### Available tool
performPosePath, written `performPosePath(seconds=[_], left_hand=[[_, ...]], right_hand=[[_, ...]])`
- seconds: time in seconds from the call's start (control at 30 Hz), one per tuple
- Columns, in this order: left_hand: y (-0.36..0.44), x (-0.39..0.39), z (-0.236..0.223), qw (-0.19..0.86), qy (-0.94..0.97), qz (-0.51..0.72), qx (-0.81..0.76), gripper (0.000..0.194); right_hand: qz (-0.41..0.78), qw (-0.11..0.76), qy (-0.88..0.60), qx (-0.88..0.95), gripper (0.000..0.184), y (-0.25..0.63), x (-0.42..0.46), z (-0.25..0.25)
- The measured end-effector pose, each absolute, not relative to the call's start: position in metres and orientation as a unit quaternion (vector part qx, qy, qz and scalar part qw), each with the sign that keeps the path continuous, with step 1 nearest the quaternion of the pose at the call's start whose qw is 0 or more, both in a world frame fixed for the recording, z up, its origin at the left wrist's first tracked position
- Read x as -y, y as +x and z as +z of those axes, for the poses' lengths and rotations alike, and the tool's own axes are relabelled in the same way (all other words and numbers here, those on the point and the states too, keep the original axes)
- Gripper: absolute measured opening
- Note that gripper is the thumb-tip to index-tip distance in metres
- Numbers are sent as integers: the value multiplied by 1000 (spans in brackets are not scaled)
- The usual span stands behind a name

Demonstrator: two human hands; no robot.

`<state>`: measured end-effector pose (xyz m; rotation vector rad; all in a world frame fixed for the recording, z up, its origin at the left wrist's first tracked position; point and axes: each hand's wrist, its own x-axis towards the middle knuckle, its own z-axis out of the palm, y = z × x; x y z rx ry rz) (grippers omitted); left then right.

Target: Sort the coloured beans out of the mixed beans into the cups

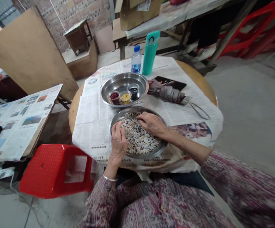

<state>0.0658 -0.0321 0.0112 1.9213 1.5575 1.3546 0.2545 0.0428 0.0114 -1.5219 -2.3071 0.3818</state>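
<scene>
- Here's the round counter [195,72], covered in newspaper [92,118], with a red plastic stool [56,171] just beside it!
- Front and centre, a steel plate [137,109] sits near the person's edge of the counter, and the grain mix [140,141] lies spread across most of it, pale with dark red flecks.
- Right behind, a second steel plate [137,84] carries three small cups: red beans [115,98], yellow grains [125,98] and black seeds [133,91]. All three are filled, none tipped out.
- The left hand [118,141] is in the mix, fingertips bunched; is that grip closed on grains? Too small to tell!
- The right hand [151,123] rests on the grains, its grip released, fingers loosely spread.
- Beyond them stand a teal flask [151,52] and a water bottle [136,60].
- And on the left wrist, a thin bangle [110,179].
</scene>
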Motion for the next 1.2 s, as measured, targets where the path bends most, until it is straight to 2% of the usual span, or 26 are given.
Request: performPosePath(seconds=[0.2,0.47,0.7,0.77,0.83,0.93,1.03,1.2], left_hand=[[65,33,12,163,655,490,-552,37],[65,35,12,151,629,524,-554,41],[65,37,12,157,624,528,-555,40],[65,37,13,159,630,522,-553,40],[66,36,14,159,634,518,-552,40],[67,36,16,158,636,517,-551,40],[68,35,16,160,637,513,-553,40],[67,35,15,170,642,502,-554,39]], right_hand=[[80,146,-571,804,34,221,-50,19],[128,173,-383,898,26,178,-39,11],[149,117,-215,958,10,207,-13,18],[128,115,-227,959,7,228,-17,21],[113,133,-277,945,11,246,-24,23],[92,168,-407,893,20,260,-35,21],[72,145,-511,844,25,255,-37,18],[163,141,-434,875,21,236,-10,19]])
